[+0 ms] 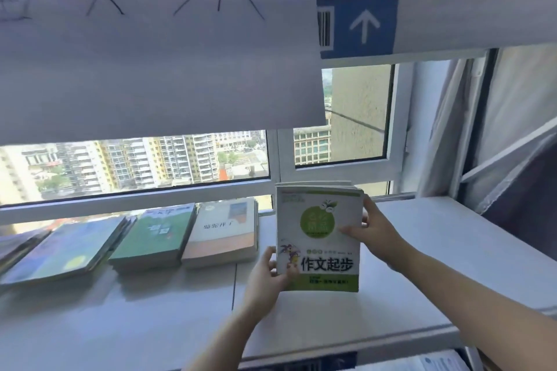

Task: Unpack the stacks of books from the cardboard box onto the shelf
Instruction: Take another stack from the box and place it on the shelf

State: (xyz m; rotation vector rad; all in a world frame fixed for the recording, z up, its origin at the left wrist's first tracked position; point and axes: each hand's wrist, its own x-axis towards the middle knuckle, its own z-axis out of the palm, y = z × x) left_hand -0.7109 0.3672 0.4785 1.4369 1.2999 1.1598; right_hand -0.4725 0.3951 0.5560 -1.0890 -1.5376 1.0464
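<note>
- Green-and-white book stack (319, 238), lower centre of frame, over the white shelf (422, 265).
- Left hand (265, 277) grips its lower-left corner, thumb on the cover.
- Right hand (376, 235) pinches its right edge.

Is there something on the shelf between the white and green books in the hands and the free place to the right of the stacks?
Nothing visible: the white and green books hang over bare grey shelf, right of the beige-covered stack.
</note>
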